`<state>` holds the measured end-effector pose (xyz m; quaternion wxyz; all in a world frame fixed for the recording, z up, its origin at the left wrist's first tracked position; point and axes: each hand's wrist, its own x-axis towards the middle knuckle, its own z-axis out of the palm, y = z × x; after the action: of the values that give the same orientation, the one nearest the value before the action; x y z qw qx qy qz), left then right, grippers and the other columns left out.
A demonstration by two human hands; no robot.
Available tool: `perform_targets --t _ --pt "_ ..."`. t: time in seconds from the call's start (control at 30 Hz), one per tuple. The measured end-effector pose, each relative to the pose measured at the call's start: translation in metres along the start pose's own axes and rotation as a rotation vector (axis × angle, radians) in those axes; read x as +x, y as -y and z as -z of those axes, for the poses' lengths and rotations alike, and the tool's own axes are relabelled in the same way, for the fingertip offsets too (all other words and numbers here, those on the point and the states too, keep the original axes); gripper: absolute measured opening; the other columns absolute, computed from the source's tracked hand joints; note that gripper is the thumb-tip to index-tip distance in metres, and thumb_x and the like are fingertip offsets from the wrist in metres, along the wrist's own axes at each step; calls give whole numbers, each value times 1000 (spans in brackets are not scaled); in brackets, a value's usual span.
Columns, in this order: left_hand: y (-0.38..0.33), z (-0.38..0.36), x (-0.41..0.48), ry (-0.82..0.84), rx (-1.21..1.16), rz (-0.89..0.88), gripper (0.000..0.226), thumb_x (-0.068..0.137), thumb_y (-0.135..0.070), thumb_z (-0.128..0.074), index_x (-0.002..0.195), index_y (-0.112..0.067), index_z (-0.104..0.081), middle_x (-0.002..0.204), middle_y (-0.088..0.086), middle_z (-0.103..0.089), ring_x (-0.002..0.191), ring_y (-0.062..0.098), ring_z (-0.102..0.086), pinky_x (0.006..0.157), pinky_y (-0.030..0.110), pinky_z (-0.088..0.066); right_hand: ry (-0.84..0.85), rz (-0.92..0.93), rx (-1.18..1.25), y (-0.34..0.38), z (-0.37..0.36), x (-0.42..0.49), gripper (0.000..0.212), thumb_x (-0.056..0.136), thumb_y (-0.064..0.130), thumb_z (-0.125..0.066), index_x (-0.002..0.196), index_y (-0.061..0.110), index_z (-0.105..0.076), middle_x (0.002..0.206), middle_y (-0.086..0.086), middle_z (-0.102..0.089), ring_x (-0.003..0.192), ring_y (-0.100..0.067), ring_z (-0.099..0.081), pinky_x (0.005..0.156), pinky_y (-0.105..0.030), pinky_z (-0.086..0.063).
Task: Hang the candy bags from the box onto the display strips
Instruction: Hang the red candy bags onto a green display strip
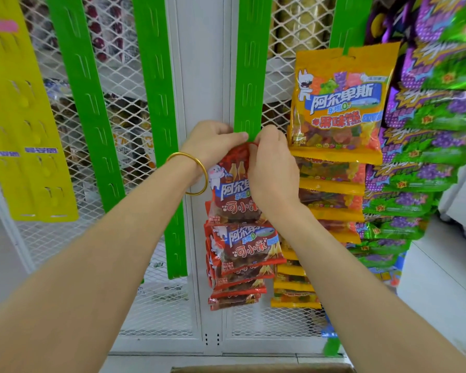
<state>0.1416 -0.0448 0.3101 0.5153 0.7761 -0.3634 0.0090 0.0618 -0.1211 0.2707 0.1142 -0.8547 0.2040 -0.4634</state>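
Note:
My left hand and my right hand both pinch the top edge of a red candy bag, pressed against the lower part of a green display strip. A gold bangle circles my left wrist. Below the held bag, several more red bags hang in an overlapping column on the same strip. To the right, yellow gummy-bear bags fill another green strip from top to bottom. The cardboard box's rim shows at the bottom edge.
Two bare green strips hang left of centre on a white wire-mesh panel. A yellow strip hangs at far left. Purple-and-green grape candy bags crowd the far right. A white post runs down the middle.

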Motion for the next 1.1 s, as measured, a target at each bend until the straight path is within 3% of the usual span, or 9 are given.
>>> perform_targets --t 0.17,0.37,0.57,0.7,0.83,0.9,0.93,1.0,1.1 --pt "3 -1 0 -11 -92 71 26 85 -34 -63 68 -15 -59 63 2 -62 44 5 -58 44 11 -45 48 -5 26 -2 -2 -3 10 96 9 -43 105 9 -42 110 -9 -51 84 -30 -58 59 -30 -31" --pt "14 0 -3 -1 -63 28 22 86 -40 -61 89 -18 -62 73 -4 -62 65 7 -59 58 15 -48 131 72 59 -12 -8 -18 14 93 4 -48 106 6 -43 107 -10 -52 81 -26 -57 57 -25 -30" --pt "24 -3 -5 -14 -105 -40 22 88 -20 -61 68 -20 -54 62 -4 -50 56 4 -45 47 5 -36 117 50 7 -15 -11 -24 10 94 3 -45 104 6 -43 108 -9 -51 80 -26 -58 44 -17 -20" --pt "26 -6 -3 -27 -163 -37 19 87 -16 -62 70 -21 -55 66 -2 -52 60 6 -47 52 7 -40 99 37 -30 -17 -15 -23 12 95 6 -47 107 7 -45 111 -9 -52 84 -24 -60 49 -18 -25" --pt "29 -8 -2 -64 -173 -42 10 87 -15 -62 79 -17 -57 68 -4 -53 63 4 -48 58 8 -41 5 64 2 -18 -19 -25 13 93 3 -48 106 5 -48 108 -9 -50 75 -21 -54 47 -17 -24" --pt "30 -10 -4 -88 -186 -39 2 88 -14 -62 89 -14 -59 74 -3 -55 66 3 -49 64 10 -43 -41 97 70 -18 -19 -33 25 89 -2 -48 114 1 -51 113 -14 -50 88 -25 -56 60 -22 -41" --pt "31 -11 -4 -106 -185 -38 7 88 -14 -61 94 -11 -61 80 -2 -56 69 2 -50 69 12 -43 -72 118 84 -18 -20 -40 31 88 -3 -46 119 -2 -50 119 -17 -50 101 -28 -55 74 -27 -47" --pt "32 -13 -5 -140 -173 -37 19 88 -14 -61 105 -4 -63 88 1 -57 72 3 -50 72 14 -43 -148 173 69 -19 -21 -54 39 90 4 -34 124 -5 -49 128 -21 -49 120 -32 -48 100 -28 -38" --pt "33 -16 -9 -179 -115 -60 25 89 -12 -60 111 -1 -62 93 2 -58 81 7 -52 70 7 -41 -205 257 92 -26 -22 -76 41 99 8 -19 125 -5 -48 134 -23 -46 130 -33 -39 111 -35 -31"
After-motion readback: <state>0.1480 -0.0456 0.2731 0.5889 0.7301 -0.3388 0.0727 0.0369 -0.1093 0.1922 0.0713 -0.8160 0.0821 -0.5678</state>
